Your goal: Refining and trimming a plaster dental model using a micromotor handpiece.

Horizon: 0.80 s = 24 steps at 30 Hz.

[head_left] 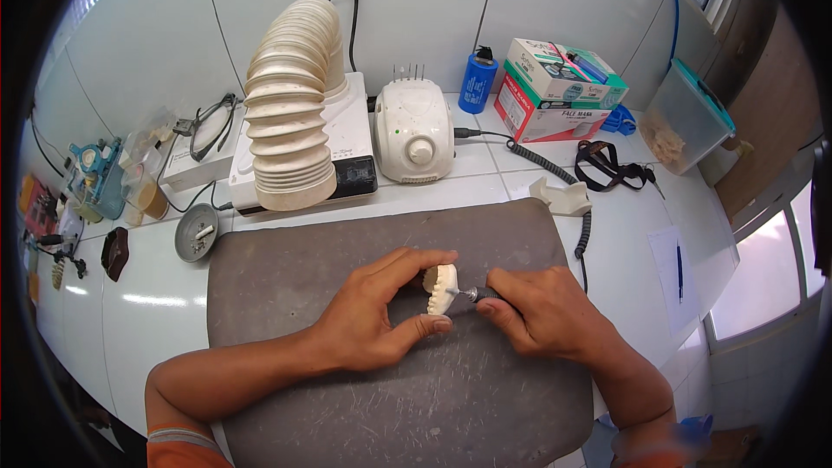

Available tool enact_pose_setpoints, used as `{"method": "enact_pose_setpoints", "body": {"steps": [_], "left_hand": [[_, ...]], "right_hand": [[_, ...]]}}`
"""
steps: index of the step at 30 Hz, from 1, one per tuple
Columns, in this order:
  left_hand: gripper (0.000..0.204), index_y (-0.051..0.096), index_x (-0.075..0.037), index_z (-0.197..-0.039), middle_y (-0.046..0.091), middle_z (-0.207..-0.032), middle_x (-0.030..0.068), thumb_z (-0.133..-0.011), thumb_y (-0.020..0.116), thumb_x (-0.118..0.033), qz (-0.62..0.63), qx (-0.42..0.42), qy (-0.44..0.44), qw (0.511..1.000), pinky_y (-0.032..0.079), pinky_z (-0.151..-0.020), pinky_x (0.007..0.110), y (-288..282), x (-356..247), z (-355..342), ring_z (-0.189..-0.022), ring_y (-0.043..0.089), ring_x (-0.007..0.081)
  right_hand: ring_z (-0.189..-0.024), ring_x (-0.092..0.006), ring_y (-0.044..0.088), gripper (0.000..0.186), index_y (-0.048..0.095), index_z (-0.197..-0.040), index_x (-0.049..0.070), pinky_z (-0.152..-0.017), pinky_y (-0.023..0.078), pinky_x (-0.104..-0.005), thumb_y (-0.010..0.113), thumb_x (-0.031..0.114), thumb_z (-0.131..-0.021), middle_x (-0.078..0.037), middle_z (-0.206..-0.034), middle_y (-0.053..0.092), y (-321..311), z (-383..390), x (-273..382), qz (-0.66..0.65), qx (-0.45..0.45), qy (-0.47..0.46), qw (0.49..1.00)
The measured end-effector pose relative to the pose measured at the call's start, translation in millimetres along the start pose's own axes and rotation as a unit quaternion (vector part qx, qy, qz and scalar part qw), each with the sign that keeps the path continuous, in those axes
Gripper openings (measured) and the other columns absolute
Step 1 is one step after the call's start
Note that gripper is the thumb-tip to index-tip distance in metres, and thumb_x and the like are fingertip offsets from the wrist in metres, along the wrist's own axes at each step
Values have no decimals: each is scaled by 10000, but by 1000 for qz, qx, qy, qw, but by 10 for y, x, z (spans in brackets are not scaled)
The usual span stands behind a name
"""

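Observation:
Above the middle of a scratched grey-brown mat [347,416], my left hand [379,305] grips a cream dental model [443,289] between thumb and fingers. A row of teeth shows along the model's left side. From the right, my right hand [546,310] is wrapped round a dark rotary handpiece [484,294]. The handpiece's thin metal tip points left and meets or nearly meets the model's right side; exact contact is hard to tell. A bluish patch marks the model near that tip. My fingers cover the rest of the handpiece.
Behind the mat, a ribbed white suction hose [290,113] bends over a white unit, with a round-knobbed control box [414,132] beside it. A coiled cord [555,169] runs down past a cream holder [562,198]. A grey dish [197,232] sits left; stacked boxes [559,87] stand back right.

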<state>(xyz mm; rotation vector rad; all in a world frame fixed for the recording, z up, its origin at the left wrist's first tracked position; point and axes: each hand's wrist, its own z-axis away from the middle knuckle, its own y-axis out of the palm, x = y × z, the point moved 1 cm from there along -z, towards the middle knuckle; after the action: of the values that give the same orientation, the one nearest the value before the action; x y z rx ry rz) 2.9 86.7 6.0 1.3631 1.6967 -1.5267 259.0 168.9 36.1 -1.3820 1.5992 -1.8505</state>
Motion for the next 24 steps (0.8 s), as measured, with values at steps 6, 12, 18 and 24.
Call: {"method": "enact_pose_setpoints", "body": {"steps": [6, 12, 18, 24], "left_hand": [[700, 601, -58, -1554, 694, -1202, 162, -941, 908, -200, 12, -12, 3, 1000, 584, -1025, 431, 13, 12, 15, -1128, 717, 311], [699, 603, -59, -1555, 689, -1182, 160, -941, 905, -200, 3, -7, 6, 1000, 582, -1020, 427, 9, -4, 1, -1116, 713, 307], [700, 607, -58, -1553, 680, -1163, 157, -937, 908, -202, 0, -4, 6, 1000, 581, -999, 427, 6, -7, 3, -1089, 705, 303], [701, 609, -56, -1551, 682, -1170, 159, -935, 909, -205, -1, -5, 9, 1000, 582, -999, 425, 7, -6, 0, -1095, 709, 307]], "right_hand": [[-659, -464, 665, 418, 580, -938, 47, -598, 494, -538, 637, 411, -1136, -180, -755, 681, 0, -7, -4, -6, -19, 5, 1000], [-653, -461, 663, 423, 578, -933, 45, -594, 491, -538, 638, 411, -1135, -177, -756, 683, 9, -2, -14, -2, -25, 4, 1000], [-663, -457, 672, 416, 588, -942, 47, -598, 493, -541, 642, 414, -1131, -178, -766, 695, 9, -5, -20, 6, -18, 0, 1000], [-666, -457, 674, 419, 594, -948, 51, -600, 493, -545, 639, 426, -1130, -177, -767, 699, 7, 0, -12, 11, -17, 1, 1000]]}}
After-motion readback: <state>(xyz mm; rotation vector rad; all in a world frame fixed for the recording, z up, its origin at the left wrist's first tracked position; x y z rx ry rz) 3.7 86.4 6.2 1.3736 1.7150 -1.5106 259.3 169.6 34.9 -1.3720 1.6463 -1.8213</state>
